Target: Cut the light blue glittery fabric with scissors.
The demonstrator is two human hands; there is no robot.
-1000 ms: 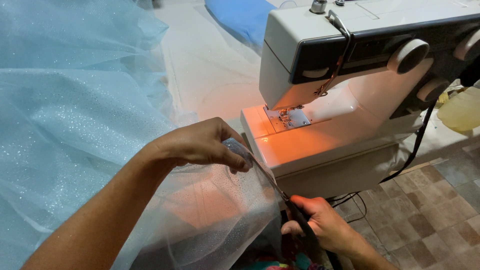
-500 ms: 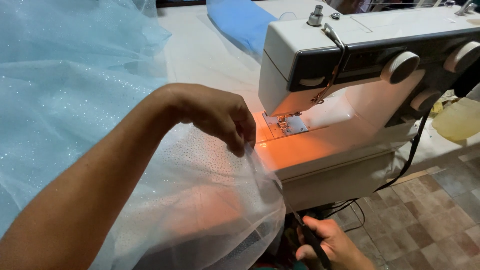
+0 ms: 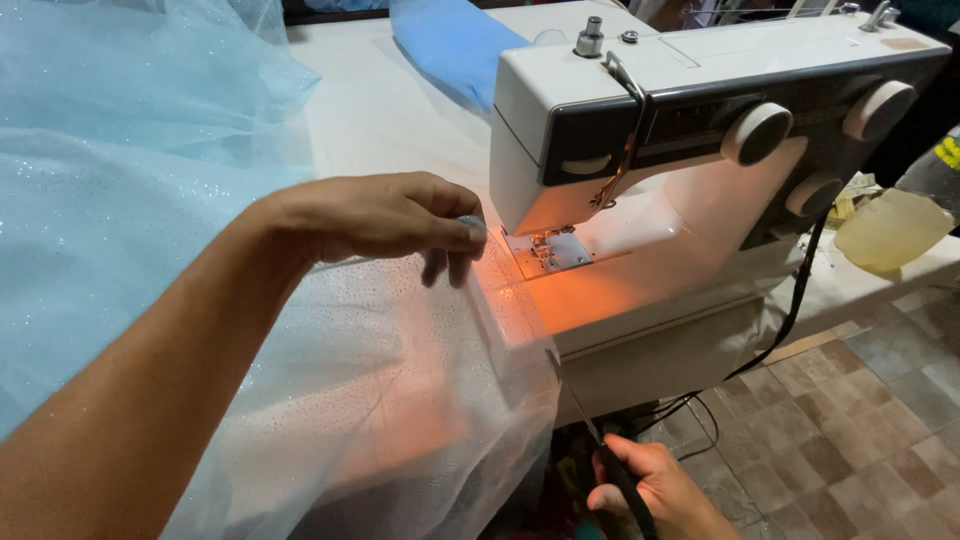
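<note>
Head view, left hand: the left hand (image 3: 385, 218) sits at 9 o'clock of the needle plate (image 3: 550, 250). Its fingers (image 3: 455, 240) are pinched on the edge of the sheer fabric (image 3: 390, 390), which keeps the edge taut and level with the machine bed.

Head view, right hand: the right hand (image 3: 655, 490) is at 6 o'clock of the frame, below the counter edge. Its fingers are clenched around the dark handle of the scissors (image 3: 590, 440). The blades point up toward 11 o'clock, with the tip at the fabric edge beside the machine bed; whether they are cutting cannot be told.

Sheer fabric: thin, translucent white net with fine glitter dots. It drapes off the counter (image 3: 370, 110) in soft folds, and the machine lamp tints it orange.

Blue tulle: a pale blue tulle pile (image 3: 120, 150) lies at 9 to 11 o'clock. It is bulky, gathered and sparkling.

Sewing machine: the sewing machine (image 3: 700, 130) has a white, boxy, hard plastic body with a dark front panel and round cream dials. Its metal presser foot stands over the needle plate.

Floor: the tiled floor (image 3: 860, 420) is at 4 o'clock, with a black cable running down to it.
</note>
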